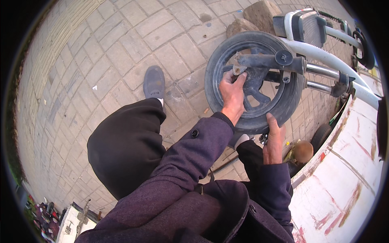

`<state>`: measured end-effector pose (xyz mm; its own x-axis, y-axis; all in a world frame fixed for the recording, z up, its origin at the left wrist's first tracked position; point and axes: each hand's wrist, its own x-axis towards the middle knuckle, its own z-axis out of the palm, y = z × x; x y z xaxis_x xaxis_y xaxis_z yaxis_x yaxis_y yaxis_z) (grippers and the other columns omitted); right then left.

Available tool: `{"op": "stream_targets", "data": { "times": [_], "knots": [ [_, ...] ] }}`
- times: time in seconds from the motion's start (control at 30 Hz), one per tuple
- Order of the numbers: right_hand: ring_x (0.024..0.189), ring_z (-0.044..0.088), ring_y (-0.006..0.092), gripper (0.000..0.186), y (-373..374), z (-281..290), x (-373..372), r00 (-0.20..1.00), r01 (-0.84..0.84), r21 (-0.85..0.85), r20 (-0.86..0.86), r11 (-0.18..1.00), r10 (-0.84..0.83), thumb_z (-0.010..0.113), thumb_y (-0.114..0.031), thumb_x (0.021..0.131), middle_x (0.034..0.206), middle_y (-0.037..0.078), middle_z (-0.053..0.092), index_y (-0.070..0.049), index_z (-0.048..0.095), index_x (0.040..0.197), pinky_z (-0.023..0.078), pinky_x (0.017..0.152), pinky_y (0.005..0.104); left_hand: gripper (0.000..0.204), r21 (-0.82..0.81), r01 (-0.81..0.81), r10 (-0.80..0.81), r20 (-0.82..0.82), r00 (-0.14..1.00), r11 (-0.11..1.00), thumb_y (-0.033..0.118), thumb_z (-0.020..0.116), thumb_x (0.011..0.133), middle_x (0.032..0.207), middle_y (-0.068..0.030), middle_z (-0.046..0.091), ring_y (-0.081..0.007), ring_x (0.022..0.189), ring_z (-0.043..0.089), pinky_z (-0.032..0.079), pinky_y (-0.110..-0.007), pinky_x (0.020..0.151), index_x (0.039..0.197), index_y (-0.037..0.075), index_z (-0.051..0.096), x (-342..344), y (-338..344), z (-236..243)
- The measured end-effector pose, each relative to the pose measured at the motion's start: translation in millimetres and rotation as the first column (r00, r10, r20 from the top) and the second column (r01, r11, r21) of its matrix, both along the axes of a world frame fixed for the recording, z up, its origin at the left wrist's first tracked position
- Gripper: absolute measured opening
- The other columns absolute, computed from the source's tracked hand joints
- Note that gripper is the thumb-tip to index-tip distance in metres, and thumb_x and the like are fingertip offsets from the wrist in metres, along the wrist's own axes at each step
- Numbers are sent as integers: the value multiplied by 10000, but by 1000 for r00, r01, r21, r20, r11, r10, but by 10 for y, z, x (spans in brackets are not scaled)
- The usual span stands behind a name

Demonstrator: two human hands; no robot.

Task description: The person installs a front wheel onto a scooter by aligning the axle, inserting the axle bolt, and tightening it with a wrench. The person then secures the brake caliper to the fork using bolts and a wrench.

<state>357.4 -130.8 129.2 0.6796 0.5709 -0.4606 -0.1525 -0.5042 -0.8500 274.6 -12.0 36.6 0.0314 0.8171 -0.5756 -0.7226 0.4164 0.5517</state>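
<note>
A black wheel [294, 106] with a rubber tyre and dark spokes stands before me, still between the legs of a front fork [259, 61]. My left hand [233, 96] reaches over the rim. Its thumb and fingers are pinched together at the metal bracket [238, 70] on the fork's end; whatever lies between the fingertips is hidden. My right hand [274, 141] grips the tyre at its near lower edge, thumb on the side wall and the other fingers mostly out of sight. Chrome tubes [323, 72] run from the fork to the white frame [324, 54] of a scooter.
Stone blocks [261, 15] lie beyond the wheel. To the right is a scratched white panel [344, 170], with a round brown-topped object [302, 152] beside it. My grey shoe [154, 82] rests on brick paving [117, 60]. A white box-like object [73, 222] is at lower left.
</note>
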Motion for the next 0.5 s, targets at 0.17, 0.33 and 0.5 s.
{"op": "stream_targets", "data": {
  "times": [0.17, 0.33, 0.5],
  "knots": [
    [1084, 615, 218, 576, 0, -5, 8, 1000, -20, -21, 5, 1000, 20, 778, -218, 864, 1219, 128, 653, 59, 566, 1322, 458, 987, 362, 234, 11, 1, -1, -7, 1000, 1000, 31, 692, 939, 1074, -59, 704, -112, 963, 637, 486, -264, 878, 1162, -38, 675, 6, 6, -41],
    [1084, 614, 217, 591, -5, -31, 9, 1000, -12, 1, 0, 1000, 12, 784, -212, 861, 1226, 124, 653, 56, 556, 1336, 456, 991, 360, 227, 4, -7, 7, 6, 1000, 1000, 19, 691, 936, 1069, -54, 705, -109, 961, 637, 485, -258, 880, 1155, -37, 678, 13, 0, -64],
    [1087, 616, 217, 579, 14, -2, 0, 1000, -29, -4, -9, 1000, 29, 775, -201, 867, 1230, 121, 652, 53, 556, 1339, 458, 989, 354, 227, -2, 8, -8, -15, 1000, 1000, 22, 690, 935, 1065, -52, 705, -107, 962, 636, 484, -255, 878, 1153, -39, 679, 8, 3, -53]
  ]
}}
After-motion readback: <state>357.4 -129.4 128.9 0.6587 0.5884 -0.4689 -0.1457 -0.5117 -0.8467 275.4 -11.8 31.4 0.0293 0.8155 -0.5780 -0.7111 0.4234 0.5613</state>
